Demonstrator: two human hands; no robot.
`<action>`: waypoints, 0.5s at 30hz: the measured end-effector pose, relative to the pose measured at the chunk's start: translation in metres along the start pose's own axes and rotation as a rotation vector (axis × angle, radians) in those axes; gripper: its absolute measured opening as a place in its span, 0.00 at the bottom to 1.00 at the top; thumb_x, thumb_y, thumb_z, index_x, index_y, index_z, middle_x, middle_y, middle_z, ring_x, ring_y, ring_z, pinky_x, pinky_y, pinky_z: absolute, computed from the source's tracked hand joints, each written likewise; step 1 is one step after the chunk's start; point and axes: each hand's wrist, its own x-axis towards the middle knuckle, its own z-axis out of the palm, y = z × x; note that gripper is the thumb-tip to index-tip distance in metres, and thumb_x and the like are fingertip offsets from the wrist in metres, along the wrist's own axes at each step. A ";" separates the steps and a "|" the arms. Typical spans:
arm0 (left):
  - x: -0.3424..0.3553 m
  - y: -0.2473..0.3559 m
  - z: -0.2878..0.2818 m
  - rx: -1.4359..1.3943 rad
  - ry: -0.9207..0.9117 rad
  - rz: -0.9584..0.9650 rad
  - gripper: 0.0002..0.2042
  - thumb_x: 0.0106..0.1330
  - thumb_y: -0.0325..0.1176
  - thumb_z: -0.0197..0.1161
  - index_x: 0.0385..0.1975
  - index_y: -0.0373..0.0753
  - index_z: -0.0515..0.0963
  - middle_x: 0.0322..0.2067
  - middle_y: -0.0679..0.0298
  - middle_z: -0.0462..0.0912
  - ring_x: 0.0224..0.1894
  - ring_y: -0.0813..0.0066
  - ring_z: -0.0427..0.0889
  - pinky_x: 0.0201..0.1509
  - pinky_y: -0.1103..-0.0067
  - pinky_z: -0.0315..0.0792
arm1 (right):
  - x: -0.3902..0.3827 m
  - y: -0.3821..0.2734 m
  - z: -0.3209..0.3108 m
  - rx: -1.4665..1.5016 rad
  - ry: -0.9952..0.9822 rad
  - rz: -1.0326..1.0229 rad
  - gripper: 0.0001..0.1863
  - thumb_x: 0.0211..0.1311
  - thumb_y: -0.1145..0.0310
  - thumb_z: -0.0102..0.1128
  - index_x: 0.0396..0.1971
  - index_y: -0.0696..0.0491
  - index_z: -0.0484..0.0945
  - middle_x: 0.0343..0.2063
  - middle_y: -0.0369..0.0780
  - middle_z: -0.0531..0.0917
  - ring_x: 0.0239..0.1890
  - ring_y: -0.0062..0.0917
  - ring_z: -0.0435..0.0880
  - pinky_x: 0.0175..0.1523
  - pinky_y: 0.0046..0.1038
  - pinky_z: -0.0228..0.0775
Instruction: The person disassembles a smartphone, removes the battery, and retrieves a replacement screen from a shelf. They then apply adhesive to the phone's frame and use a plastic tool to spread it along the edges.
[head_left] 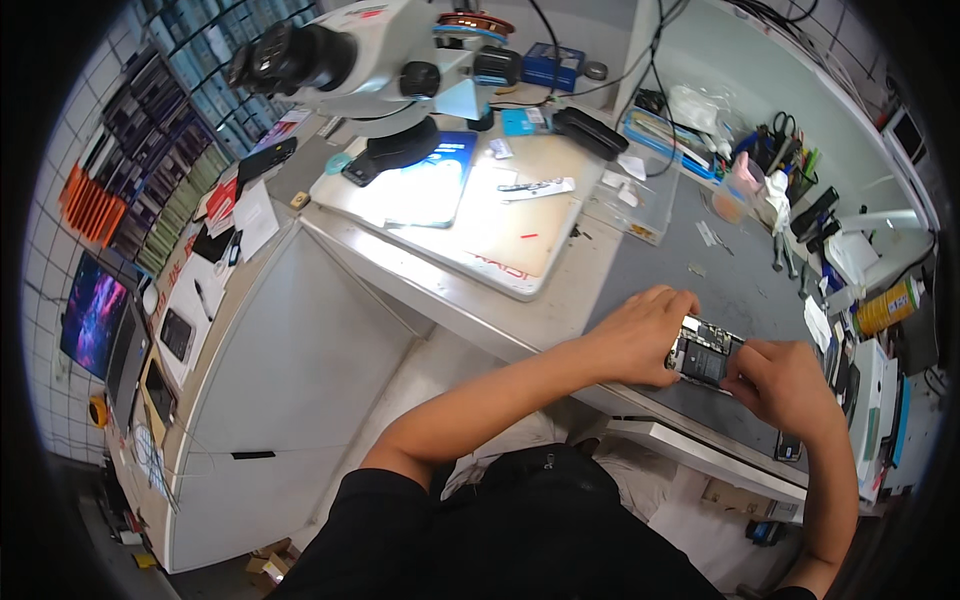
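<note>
Grey bench mat (650, 270) is lying under an opened phone (703, 352), which the left hand (640, 335) and right hand (785, 385) are both gripping at its ends, just right of the microscope (370, 65).

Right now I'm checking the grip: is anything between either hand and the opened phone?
Nothing visible. The left hand grips the opened phone at its left end, and the right hand pinches its right end, over the grey mat. Both touch it directly.
</note>
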 end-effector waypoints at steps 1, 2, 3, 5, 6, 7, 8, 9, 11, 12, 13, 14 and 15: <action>-0.005 -0.003 0.000 0.026 0.055 0.035 0.40 0.46 0.35 0.79 0.60 0.35 0.65 0.52 0.47 0.74 0.61 0.46 0.72 0.66 0.60 0.67 | 0.010 -0.005 -0.002 -0.010 0.010 -0.037 0.12 0.53 0.66 0.72 0.28 0.48 0.74 0.25 0.37 0.80 0.27 0.37 0.82 0.30 0.38 0.72; -0.010 -0.005 -0.002 0.053 0.109 0.071 0.41 0.46 0.35 0.79 0.61 0.35 0.64 0.54 0.46 0.74 0.63 0.46 0.71 0.67 0.61 0.66 | 0.020 -0.011 -0.003 -0.019 0.021 -0.073 0.12 0.53 0.66 0.72 0.29 0.48 0.74 0.25 0.37 0.79 0.27 0.36 0.82 0.30 0.37 0.72; -0.012 0.001 -0.011 0.072 0.132 0.077 0.41 0.48 0.37 0.78 0.63 0.35 0.65 0.57 0.45 0.73 0.65 0.47 0.69 0.70 0.61 0.64 | 0.025 -0.013 -0.005 -0.029 0.039 -0.092 0.12 0.52 0.67 0.72 0.28 0.49 0.74 0.24 0.37 0.79 0.26 0.36 0.82 0.29 0.37 0.71; -0.027 0.009 -0.049 0.224 0.299 0.075 0.38 0.51 0.37 0.77 0.62 0.35 0.68 0.58 0.48 0.73 0.64 0.48 0.71 0.68 0.61 0.66 | 0.037 -0.018 -0.007 -0.035 0.085 -0.151 0.13 0.50 0.69 0.74 0.26 0.49 0.74 0.24 0.37 0.78 0.24 0.36 0.80 0.28 0.36 0.70; -0.037 0.004 -0.067 0.262 0.416 -0.058 0.36 0.52 0.38 0.77 0.62 0.35 0.69 0.57 0.49 0.74 0.62 0.48 0.72 0.67 0.61 0.67 | 0.040 -0.019 -0.008 -0.032 0.094 -0.160 0.13 0.51 0.69 0.74 0.26 0.49 0.74 0.24 0.36 0.78 0.24 0.36 0.80 0.28 0.36 0.70; -0.046 -0.004 -0.087 0.300 0.527 -0.189 0.35 0.54 0.39 0.76 0.61 0.35 0.70 0.57 0.50 0.75 0.61 0.49 0.73 0.66 0.61 0.68 | 0.043 -0.020 -0.009 -0.027 0.107 -0.165 0.12 0.51 0.68 0.74 0.26 0.49 0.74 0.23 0.36 0.78 0.24 0.35 0.80 0.28 0.36 0.70; -0.058 -0.015 -0.107 0.497 0.692 -0.286 0.37 0.54 0.42 0.78 0.61 0.34 0.69 0.56 0.50 0.76 0.59 0.49 0.75 0.64 0.62 0.70 | 0.046 -0.021 -0.007 -0.011 0.121 -0.183 0.12 0.51 0.68 0.74 0.27 0.48 0.75 0.23 0.36 0.78 0.24 0.35 0.80 0.28 0.36 0.70; -0.067 -0.033 -0.128 0.686 0.733 -0.369 0.40 0.51 0.47 0.80 0.60 0.33 0.69 0.55 0.49 0.76 0.58 0.49 0.75 0.62 0.62 0.70 | 0.046 -0.023 -0.006 0.004 0.119 -0.188 0.12 0.52 0.68 0.74 0.27 0.48 0.75 0.23 0.35 0.77 0.24 0.35 0.80 0.28 0.36 0.70; -0.070 -0.042 -0.157 0.911 0.584 -0.788 0.39 0.53 0.57 0.76 0.54 0.30 0.74 0.44 0.42 0.81 0.47 0.51 0.81 0.50 0.60 0.74 | 0.044 -0.024 -0.001 0.032 0.114 -0.182 0.12 0.52 0.68 0.74 0.27 0.48 0.75 0.23 0.35 0.77 0.25 0.34 0.80 0.28 0.35 0.70; -0.075 -0.056 -0.169 0.924 0.403 -0.884 0.35 0.53 0.64 0.72 0.35 0.29 0.82 0.26 0.45 0.83 0.33 0.50 0.82 0.44 0.59 0.74 | 0.042 -0.022 0.001 0.024 0.106 -0.185 0.11 0.53 0.68 0.73 0.27 0.48 0.75 0.23 0.35 0.77 0.25 0.34 0.80 0.28 0.35 0.70; -0.089 -0.074 -0.173 1.059 0.447 -0.755 0.34 0.52 0.66 0.71 0.18 0.30 0.82 0.16 0.49 0.79 0.25 0.48 0.80 0.43 0.58 0.75 | 0.041 -0.021 0.002 0.015 0.103 -0.198 0.11 0.53 0.68 0.73 0.28 0.48 0.76 0.23 0.35 0.77 0.25 0.34 0.80 0.28 0.35 0.70; -0.098 -0.089 -0.177 1.082 0.483 -0.687 0.34 0.52 0.65 0.71 0.15 0.30 0.81 0.15 0.50 0.79 0.25 0.48 0.81 0.43 0.58 0.75 | 0.040 -0.020 0.004 0.006 0.095 -0.201 0.11 0.53 0.67 0.73 0.28 0.47 0.76 0.23 0.35 0.77 0.25 0.34 0.80 0.28 0.35 0.70; -0.107 -0.099 -0.182 1.107 0.518 -0.622 0.34 0.52 0.64 0.71 0.13 0.31 0.80 0.14 0.50 0.78 0.25 0.48 0.81 0.44 0.58 0.75 | 0.038 -0.020 0.005 0.017 0.096 -0.195 0.11 0.53 0.67 0.73 0.29 0.47 0.76 0.23 0.35 0.77 0.25 0.34 0.80 0.28 0.35 0.70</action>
